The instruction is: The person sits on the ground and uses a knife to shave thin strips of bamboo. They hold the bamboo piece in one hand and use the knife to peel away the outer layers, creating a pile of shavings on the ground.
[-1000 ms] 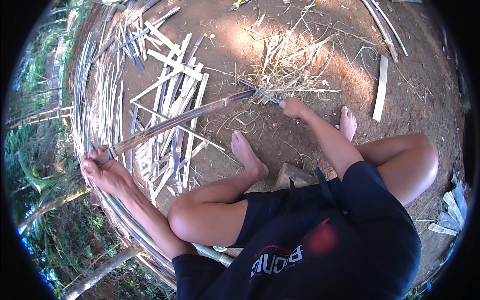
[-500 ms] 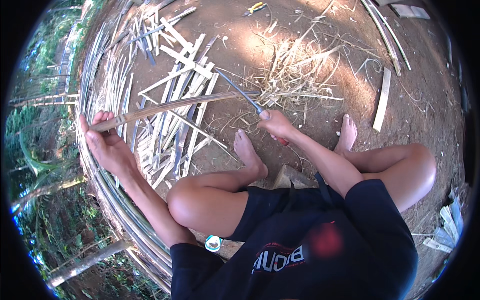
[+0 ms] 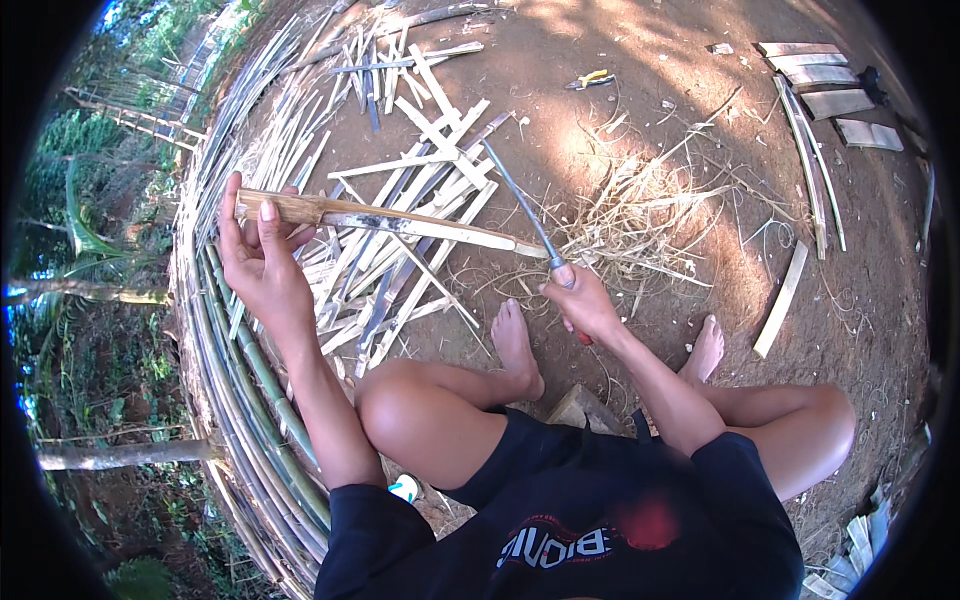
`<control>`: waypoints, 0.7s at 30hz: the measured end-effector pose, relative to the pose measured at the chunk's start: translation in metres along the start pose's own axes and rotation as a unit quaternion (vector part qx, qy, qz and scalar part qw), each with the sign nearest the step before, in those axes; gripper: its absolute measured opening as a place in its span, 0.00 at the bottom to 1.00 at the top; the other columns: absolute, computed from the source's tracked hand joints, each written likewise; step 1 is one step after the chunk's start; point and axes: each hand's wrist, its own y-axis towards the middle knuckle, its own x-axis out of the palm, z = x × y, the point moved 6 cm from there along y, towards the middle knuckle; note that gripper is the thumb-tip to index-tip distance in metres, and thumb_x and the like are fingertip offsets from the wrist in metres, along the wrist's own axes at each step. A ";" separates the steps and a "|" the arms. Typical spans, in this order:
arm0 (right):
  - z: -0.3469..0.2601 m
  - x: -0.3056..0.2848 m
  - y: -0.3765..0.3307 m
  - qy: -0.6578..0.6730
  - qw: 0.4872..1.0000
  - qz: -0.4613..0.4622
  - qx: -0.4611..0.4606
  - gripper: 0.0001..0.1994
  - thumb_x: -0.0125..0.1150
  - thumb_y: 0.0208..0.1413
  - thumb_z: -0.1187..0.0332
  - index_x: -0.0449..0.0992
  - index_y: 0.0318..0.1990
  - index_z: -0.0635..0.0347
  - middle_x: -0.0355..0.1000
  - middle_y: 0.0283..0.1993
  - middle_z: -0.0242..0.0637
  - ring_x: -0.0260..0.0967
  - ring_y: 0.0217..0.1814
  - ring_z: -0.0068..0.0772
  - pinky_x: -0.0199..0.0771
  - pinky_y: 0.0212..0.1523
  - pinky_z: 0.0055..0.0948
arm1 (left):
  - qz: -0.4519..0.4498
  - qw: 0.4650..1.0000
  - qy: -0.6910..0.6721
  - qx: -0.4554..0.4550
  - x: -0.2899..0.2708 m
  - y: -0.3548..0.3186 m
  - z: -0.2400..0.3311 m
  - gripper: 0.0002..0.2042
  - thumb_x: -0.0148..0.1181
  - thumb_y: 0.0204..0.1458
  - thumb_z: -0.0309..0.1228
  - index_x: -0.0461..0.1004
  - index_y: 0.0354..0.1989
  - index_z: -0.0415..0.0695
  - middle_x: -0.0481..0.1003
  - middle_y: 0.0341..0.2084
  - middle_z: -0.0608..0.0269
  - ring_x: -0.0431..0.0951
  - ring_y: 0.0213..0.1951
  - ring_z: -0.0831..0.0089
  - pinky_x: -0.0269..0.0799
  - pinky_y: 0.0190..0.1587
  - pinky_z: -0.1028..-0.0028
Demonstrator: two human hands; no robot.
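My left hand (image 3: 268, 262) grips the thick end of a bamboo strip (image 3: 400, 220), with the thumb on its near face. The strip runs to the right, brown at the held end and pale, with a dark patch, further along. In my right hand (image 3: 585, 303), closed around its handle, is a long narrow-bladed knife (image 3: 518, 195). Its blade slants up and to the left, and a red handle end shows below the fist. The strip's far tip lies close to the base of the blade; whether they touch I cannot tell.
Split bamboo slats (image 3: 400, 275) lie piled beyond my left knee. Thin shavings (image 3: 645, 205) are heaped on the dirt ahead. Yellow-handled pliers (image 3: 592, 79) lie farther off. Long bamboo poles (image 3: 265, 400) line the left side. A pale slat (image 3: 781, 300) rests at the right, near several boards (image 3: 838, 103).
The bamboo strip has turned over to show its pale face, and its far end now slopes down to the right. Both hands keep their holds; the whole view has shifted.
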 end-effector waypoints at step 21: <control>-0.016 0.037 -0.018 -0.172 0.974 -0.078 -0.125 0.07 0.55 0.51 0.68 0.73 0.35 0.62 0.73 0.25 0.48 0.73 0.26 0.47 0.73 0.34 0.43 | 0.058 0.995 0.063 0.052 -0.013 -0.021 -0.005 0.17 0.56 0.60 0.29 0.68 0.52 0.29 0.78 0.34 0.46 0.81 0.32 0.69 0.81 0.27 0.79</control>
